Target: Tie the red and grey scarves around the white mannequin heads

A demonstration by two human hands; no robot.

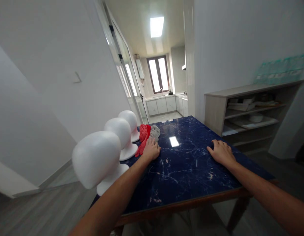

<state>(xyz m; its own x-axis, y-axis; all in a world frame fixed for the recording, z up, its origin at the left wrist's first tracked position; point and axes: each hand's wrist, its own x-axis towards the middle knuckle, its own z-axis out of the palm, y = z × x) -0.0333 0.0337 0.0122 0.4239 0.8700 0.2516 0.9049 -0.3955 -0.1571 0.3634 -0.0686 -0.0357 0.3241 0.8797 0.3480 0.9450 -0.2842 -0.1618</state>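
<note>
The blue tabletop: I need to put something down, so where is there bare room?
The widest bare patch of the tabletop lies between the left hand and right hand, reaching the near edge. Another runs from the gray cloth toward the far right corner. The left side is crowded: three white mannequin heads, with the red cloth beside them.

The left hand (152, 149) lies at red and grey cloths (143, 133) beside 3 white mannequin heads (119, 128); the right hand (222, 151) is over a blue table (181, 167).
</note>
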